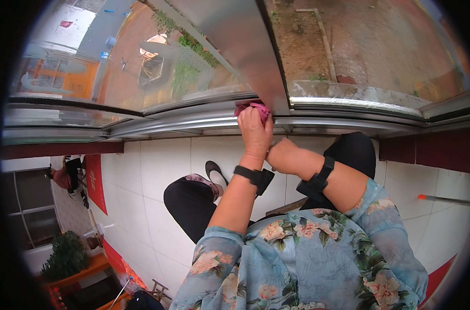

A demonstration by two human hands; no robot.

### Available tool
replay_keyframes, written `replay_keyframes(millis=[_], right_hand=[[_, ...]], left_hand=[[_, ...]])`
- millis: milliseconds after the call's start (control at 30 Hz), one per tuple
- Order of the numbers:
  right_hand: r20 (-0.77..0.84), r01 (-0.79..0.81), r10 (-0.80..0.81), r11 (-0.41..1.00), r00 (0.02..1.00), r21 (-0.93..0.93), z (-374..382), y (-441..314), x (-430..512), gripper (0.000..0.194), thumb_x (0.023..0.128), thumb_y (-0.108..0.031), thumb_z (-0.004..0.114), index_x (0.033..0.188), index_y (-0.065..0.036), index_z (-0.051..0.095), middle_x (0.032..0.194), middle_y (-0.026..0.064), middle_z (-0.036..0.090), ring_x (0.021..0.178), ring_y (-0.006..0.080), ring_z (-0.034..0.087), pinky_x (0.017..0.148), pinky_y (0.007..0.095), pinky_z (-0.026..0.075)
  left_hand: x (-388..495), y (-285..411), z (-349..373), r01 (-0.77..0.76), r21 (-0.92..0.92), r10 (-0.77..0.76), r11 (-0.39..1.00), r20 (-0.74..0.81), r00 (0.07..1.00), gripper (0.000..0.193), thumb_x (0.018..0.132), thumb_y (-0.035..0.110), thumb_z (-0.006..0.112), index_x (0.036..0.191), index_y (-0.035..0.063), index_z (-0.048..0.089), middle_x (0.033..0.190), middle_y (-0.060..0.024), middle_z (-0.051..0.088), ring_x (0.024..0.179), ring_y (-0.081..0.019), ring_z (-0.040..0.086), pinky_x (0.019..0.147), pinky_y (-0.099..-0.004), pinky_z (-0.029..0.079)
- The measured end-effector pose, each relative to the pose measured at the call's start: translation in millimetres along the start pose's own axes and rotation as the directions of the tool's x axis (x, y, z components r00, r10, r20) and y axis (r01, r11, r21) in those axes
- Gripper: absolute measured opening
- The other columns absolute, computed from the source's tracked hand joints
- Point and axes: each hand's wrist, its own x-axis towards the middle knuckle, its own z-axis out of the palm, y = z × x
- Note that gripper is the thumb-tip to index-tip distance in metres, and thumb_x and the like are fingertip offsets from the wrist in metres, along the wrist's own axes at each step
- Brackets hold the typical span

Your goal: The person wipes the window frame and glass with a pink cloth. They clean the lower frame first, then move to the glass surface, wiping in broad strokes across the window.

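Observation:
My left hand (255, 130) is closed on a crumpled pink cloth (261, 111) and presses it to the lower metal rail of a glass door or window frame (204, 123), beside the foot of a wide metal upright (254, 50). Just right of and below it, my right hand (284, 154) is curled near my left wrist; its fingers are mostly hidden, so whether it holds anything cannot be told. Each forearm wears a black strap with a small device. Glass panes (134, 73) stand on both sides of the upright, the left one streaked.
My bent knees flank the white tiled floor (161, 166). A stool's edge (289, 206) shows under me. A red-tipped rod (447, 200) is at right. At left are red mats (96, 182), a seated person (66, 176), a green plant (66, 254) and orange furniture (87, 271).

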Motion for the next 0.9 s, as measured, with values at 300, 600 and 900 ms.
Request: replay_keyframes(millis=[300, 600, 900], right_hand=[[0.055, -0.056, 0.056, 0.998, 0.997, 0.001, -7.2, 12.3, -5.2, 0.033, 0.078, -0.032, 0.073, 0.098, -0.006, 0.067, 0.093, 0.0136, 0.07, 0.091, 0.0315, 0.068, 0.08, 0.0462, 0.048], [-0.005, -0.038, 0.038, 0.999, 0.999, 0.003, -9.8, 13.4, -14.9, 0.035, 0.079, -0.033, 0.074, 0.097, -0.004, 0.065, 0.092, 0.0147, 0.068, 0.091, 0.0338, 0.066, 0.081, 0.0473, 0.048], [-0.031, -0.034, 0.033, 0.999, 0.999, -0.017, -7.9, 9.4, -9.9, 0.033, 0.077, -0.031, 0.075, 0.098, -0.006, 0.067, 0.093, 0.0142, 0.07, 0.09, 0.0337, 0.067, 0.08, 0.0473, 0.049]], left_hand=[[6.7, -41.6, -39.9, -0.01, 0.124, -0.006, 0.992, 0.128, 0.992, 0.021, 0.077, 0.018, 0.072, 0.089, 0.0089, 0.057, 0.089, -0.0088, 0.057, 0.093, -0.0322, 0.054, 0.091, -0.0443, 0.038], [15.4, -115.4, -81.4, 0.213, 0.547, -0.311, 0.809, 0.091, 0.946, 0.031, 0.085, 0.038, 0.064, 0.091, 0.0077, 0.064, 0.095, -0.0082, 0.067, 0.102, -0.0284, 0.06, 0.101, -0.055, 0.035], [49.3, -196.9, -120.6, 0.366, 0.752, -0.645, 0.549, 0.102, 0.757, 0.045, 0.088, 0.039, 0.05, 0.108, 0.0033, 0.068, 0.12, -0.0144, 0.064, 0.126, -0.0294, 0.049, 0.108, -0.0551, 0.03]])
